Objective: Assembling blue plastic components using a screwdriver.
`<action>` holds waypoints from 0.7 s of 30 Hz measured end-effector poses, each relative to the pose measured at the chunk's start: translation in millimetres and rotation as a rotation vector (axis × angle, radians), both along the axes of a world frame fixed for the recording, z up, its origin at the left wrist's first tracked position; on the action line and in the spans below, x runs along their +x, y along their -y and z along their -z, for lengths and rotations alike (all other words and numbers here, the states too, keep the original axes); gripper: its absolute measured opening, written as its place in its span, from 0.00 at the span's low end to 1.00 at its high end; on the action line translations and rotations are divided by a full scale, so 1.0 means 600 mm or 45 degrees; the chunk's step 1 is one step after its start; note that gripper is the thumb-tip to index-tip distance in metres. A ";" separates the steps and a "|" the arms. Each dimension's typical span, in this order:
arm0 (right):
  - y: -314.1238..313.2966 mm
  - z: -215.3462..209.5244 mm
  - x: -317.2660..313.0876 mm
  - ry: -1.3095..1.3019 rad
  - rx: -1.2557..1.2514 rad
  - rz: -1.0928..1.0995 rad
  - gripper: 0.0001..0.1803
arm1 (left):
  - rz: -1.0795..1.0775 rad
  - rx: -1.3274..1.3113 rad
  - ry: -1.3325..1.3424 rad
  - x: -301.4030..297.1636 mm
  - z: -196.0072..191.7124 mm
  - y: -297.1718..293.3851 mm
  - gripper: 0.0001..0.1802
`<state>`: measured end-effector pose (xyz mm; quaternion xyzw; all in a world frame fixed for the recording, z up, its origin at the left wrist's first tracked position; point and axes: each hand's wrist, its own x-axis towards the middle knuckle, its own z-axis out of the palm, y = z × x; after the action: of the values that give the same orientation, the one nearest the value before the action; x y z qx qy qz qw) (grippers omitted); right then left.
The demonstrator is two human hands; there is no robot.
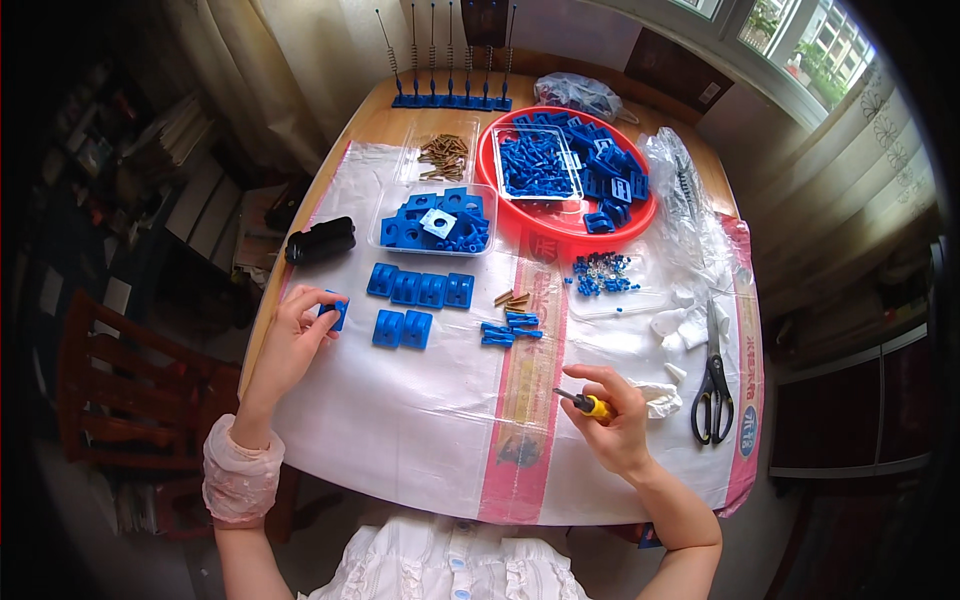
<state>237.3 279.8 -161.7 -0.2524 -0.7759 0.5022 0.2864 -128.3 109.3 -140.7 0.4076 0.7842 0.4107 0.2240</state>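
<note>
Blue block (pixel 335 309) | pinched in left hand (pixel 295 345) grip | right hand (pixel 615 420) grip clamped on screwdriver (pixel 585 402)

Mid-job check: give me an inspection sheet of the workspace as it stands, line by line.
Surface: wooden table under a white plastic sheet with red bands.
Job's things: left hand holds a blue plastic block; right hand holds a yellow-handled screwdriver; six blue blocks in two rows; brass screws; blue clips.
Clutter: clear tray of blue blocks, tray of brass screws, red basin of blue parts, scissors, black case, plastic bags, spring rack.
Grippers: both hands closed on their items.
Cables: nothing seen.
Surroundings: red chair to the left, window upper right, curtains.
</note>
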 end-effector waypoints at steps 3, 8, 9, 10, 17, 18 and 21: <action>0.002 0.003 0.000 0.023 -0.006 -0.010 0.24 | -0.034 0.005 0.207 -0.012 0.028 -0.005 0.09; 0.001 0.002 -0.001 0.050 -0.022 -0.017 0.25 | 0.006 -0.062 -0.048 -0.017 0.038 0.000 0.12; 0.001 0.003 -0.001 0.051 -0.033 -0.012 0.25 | 0.009 -0.070 -0.171 -0.018 0.040 0.001 0.12; 0.001 0.003 -0.002 0.051 -0.043 -0.008 0.25 | -0.008 -0.027 -0.249 -0.017 0.040 0.002 0.13; -0.003 0.008 0.001 0.068 -0.023 -0.014 0.25 | -0.038 0.217 -0.696 0.049 -0.025 -0.014 0.12; -0.003 0.011 0.000 0.074 -0.029 -0.009 0.25 | 0.000 0.248 -0.759 0.062 -0.028 -0.018 0.12; -0.003 0.013 -0.002 0.087 -0.022 0.000 0.25 | 0.402 0.308 -0.838 0.093 -0.012 -0.048 0.08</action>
<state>236.2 281.7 -169.8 -0.2718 -0.7808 0.5001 0.2577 -72.3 138.3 -133.2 0.6570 0.6875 0.3080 -0.0289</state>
